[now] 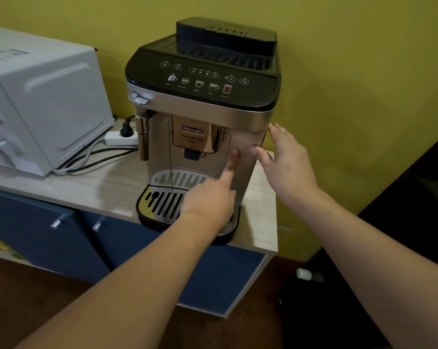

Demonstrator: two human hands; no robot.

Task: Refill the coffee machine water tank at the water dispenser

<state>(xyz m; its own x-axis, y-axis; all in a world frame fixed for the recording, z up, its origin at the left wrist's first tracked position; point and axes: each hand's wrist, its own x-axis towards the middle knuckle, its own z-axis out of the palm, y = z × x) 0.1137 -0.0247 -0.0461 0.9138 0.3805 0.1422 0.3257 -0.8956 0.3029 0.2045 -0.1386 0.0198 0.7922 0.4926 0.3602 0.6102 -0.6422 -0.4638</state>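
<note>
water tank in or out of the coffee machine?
In. The tank's front panel sits flush in the coffee machine; left hand presses it with one fingertip, right hand open at its side.

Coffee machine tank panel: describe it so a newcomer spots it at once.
On the wooden countertop beside the white microwave stands the silver coffee machine. Its tank panel is the plain front section right of the spout, where the left hand points a finger and the right hand hovers.

A pale wooden countertop (117, 182) over blue cabinet doors (44, 238) carried a coffee machine (200, 117) at its right end, a white microwave (44, 104) at left, and a power strip (121, 138) between them.
</note>
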